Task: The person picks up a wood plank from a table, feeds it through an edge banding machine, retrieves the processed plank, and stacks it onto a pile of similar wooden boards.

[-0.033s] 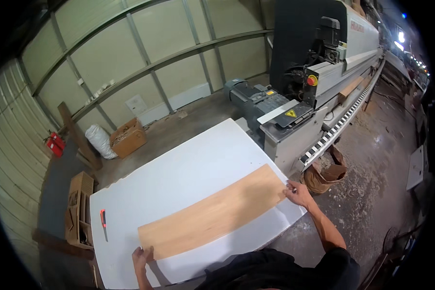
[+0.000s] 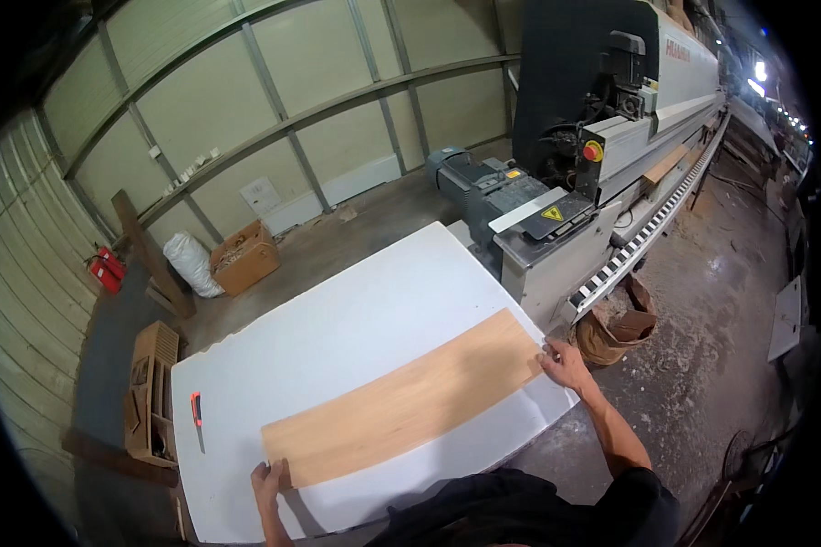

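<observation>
A long, light-brown wood-grain board [image 2: 401, 397] lies across a large white table-like panel [image 2: 356, 319] in front of me. My left hand [image 2: 268, 483] grips its near-left corner, with thumb and fingers closed around the edge. At the board's right end, my right hand [image 2: 566, 365] pinches the edge; some of its fingertips are hidden. Left of the board, apart from both hands, a red-and-black utility knife [image 2: 197, 415] rests on the white panel with its blade extended.
Beyond the panel's right corner stands a long machine [image 2: 556, 242] with a roller track [image 2: 648, 223]. Below the track is a brown sack [image 2: 616, 333] of shavings. A wooden crate [image 2: 146, 392] sits to the left; a cardboard box [image 2: 246, 260] and white sack [image 2: 192, 264] stand near the wall.
</observation>
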Available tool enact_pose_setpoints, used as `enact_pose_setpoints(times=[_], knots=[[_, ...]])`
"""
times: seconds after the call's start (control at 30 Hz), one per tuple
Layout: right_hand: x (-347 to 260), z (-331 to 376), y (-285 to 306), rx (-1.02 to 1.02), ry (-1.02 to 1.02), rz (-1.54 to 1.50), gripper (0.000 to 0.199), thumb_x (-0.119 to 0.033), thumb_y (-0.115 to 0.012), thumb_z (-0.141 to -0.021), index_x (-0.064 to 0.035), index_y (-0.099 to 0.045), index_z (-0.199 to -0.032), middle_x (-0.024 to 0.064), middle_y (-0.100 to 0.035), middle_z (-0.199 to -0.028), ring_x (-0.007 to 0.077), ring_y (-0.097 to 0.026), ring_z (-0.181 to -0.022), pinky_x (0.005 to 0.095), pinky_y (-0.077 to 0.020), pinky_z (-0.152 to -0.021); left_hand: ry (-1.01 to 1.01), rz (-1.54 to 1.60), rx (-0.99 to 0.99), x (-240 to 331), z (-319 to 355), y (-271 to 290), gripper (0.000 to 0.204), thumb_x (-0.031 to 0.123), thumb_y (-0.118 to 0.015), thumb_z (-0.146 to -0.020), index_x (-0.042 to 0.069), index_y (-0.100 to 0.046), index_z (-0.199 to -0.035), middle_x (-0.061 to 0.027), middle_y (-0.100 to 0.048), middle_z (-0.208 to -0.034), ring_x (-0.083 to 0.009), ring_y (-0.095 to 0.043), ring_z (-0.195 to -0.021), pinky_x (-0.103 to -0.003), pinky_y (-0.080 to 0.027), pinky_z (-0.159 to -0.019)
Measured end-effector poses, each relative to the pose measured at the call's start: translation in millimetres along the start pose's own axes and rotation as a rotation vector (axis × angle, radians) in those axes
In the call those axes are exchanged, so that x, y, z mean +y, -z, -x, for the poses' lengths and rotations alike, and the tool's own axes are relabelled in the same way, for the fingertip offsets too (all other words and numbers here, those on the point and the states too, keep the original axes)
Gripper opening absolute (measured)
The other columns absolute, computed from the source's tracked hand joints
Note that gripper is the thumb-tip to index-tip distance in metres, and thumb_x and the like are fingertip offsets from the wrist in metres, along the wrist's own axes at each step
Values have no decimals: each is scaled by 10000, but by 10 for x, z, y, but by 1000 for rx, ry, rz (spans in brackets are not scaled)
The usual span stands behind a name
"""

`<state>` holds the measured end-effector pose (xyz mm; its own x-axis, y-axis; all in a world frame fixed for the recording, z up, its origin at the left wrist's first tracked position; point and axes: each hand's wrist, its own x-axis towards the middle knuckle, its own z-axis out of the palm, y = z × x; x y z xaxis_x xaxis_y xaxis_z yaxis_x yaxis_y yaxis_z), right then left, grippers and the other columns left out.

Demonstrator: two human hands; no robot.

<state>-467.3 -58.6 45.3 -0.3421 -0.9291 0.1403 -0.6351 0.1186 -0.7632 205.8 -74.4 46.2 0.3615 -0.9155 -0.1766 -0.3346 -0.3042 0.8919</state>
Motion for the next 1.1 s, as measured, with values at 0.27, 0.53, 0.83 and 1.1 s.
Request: enact_pose_setpoints(times=[0.27, 0.53, 0.83, 1.1], knots=[[2, 115, -521, 311, 177, 113, 312, -86, -585, -813, 31, -589, -1103, 199, -583, -794, 367, -558, -812, 442, -423, -830, -309, -620, 483, -175, -119, -665, 454, 384, -636, -828, -61, -551, -861, -229, -563, -812, -382, -544, -774, -487, -441, -696], [-16, 154, -587, 449, 151, 13, 291, -87, -556, -849, 10, -587, -1122, 152, -566, -824, 323, -497, -820, 405, -401, -784, -196, -759, 515, -230, -145, -687, 650, 570, -447, -899, -54, -524, -1061, -214, -524, -914, -392, -552, -863, -509, -447, -698], [-44, 192, -589, 442, 149, -26, 272, -113, -561, -877, 10, -591, -1118, 133, -552, -816, 286, -484, -794, 379, -397, -764, -236, -755, 595, -158, -69, -708, 644, 632, -453, -879, -6, -531, -851, -198, -541, -815, -381, -562, -751, -515, -449, -624], [-88, 196, -584, 438, 162, -50, 261, -85, -541, -880, -5, -589, -1124, 126, -551, -791, 295, -491, -798, 392, -390, -776, -219, -752, 552, -153, -62, -688, 649, 640, -443, -876, -2, -536, -839, -207, -549, -830, -381, -564, -764, -517, -452, -633]])
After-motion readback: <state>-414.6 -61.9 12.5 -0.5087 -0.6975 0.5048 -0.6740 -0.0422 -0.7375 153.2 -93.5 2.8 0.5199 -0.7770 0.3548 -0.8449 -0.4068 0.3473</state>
